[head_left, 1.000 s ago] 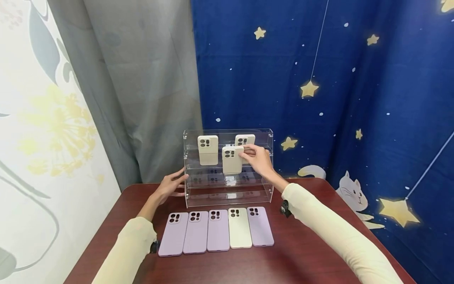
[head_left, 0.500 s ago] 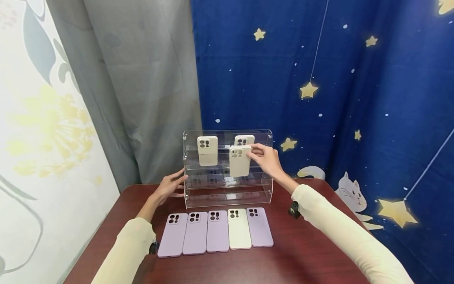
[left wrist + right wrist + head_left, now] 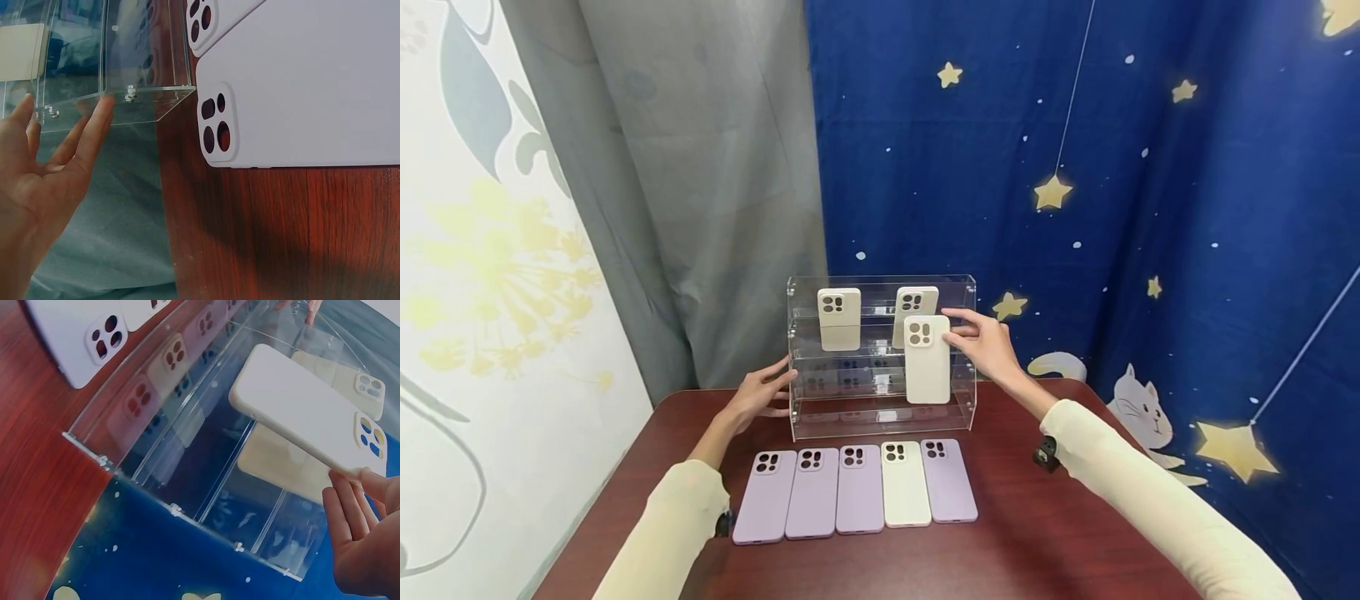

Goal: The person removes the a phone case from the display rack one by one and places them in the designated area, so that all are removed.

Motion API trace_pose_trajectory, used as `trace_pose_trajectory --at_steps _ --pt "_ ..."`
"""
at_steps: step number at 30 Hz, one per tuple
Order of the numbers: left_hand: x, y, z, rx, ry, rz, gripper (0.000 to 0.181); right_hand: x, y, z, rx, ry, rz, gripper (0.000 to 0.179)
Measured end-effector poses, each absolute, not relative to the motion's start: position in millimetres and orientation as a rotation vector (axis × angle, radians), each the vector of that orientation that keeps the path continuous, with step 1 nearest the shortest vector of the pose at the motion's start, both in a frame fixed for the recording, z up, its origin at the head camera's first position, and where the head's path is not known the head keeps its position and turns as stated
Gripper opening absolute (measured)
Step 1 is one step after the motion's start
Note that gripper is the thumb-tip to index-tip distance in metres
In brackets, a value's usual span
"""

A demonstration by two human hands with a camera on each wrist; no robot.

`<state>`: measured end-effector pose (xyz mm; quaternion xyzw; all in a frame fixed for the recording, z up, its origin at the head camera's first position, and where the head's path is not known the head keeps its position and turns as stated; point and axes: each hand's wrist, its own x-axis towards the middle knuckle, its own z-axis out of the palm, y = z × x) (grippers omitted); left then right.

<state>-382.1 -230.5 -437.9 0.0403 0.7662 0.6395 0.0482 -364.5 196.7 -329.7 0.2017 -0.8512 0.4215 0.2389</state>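
Between thumb and fingers, my right hand [image 3: 988, 343] pinches a cream phone case [image 3: 928, 367] by its upper right edge. The case hangs upright in front of the clear acrylic display rack [image 3: 850, 425], camera cutouts at the top. In the right wrist view the held case [image 3: 300, 406] overlaps another cream case [image 3: 275, 459] behind it. Two cream cases stand in the rack's upper tiers, one at the left [image 3: 840, 321] and one at the right [image 3: 916, 302]. My left hand [image 3: 758, 396] touches the rack's left side panel with extended fingers, as the left wrist view also shows.
A row of phone cases lies on the dark red table [image 3: 1015, 542] before the rack: several lilac ones [image 3: 859, 492] and one cream case [image 3: 906, 487]. Behind the table hang a grey curtain [image 3: 715, 167] and a blue star-patterned curtain [image 3: 925, 167].
My right hand has moved right and slightly down with the cream case, which now appears larger and uncovers more of the upper right case. My left hand stays at the rack's side.
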Motion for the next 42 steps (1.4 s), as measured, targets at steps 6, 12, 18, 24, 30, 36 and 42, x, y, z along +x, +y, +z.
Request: trace_pose_trajectory --at_steps 6,12,18,24,30,36,42 --pt "-380 -232 -438 0.125 2.339 1.951 0.070 -360 211 -335 0.525 -2.353 1.111 0.042" --pt "-378 -232 -436 0.133 2.347 1.946 0.069 -356 227 -341 0.513 -2.390 1.105 0.043" --pt "-380 -235 -437 0.116 2.349 1.939 0.068 -354 242 -350 0.494 -2.436 1.084 0.045" --pt "-383 -235 -439 0.109 2.332 1.945 0.069 -351 255 -361 0.461 -2.468 1.051 0.045" --pt "-382 -234 -439 0.121 2.330 1.946 0.069 -348 265 -377 0.472 -2.504 1.114 0.043" --pt "-382 -234 -439 0.130 2.328 1.947 0.070 -345 274 -394 0.456 -2.515 1.095 0.042" --pt "-382 -231 -439 0.126 2.323 1.956 0.069 -344 283 -407 0.429 -2.532 1.084 0.042"
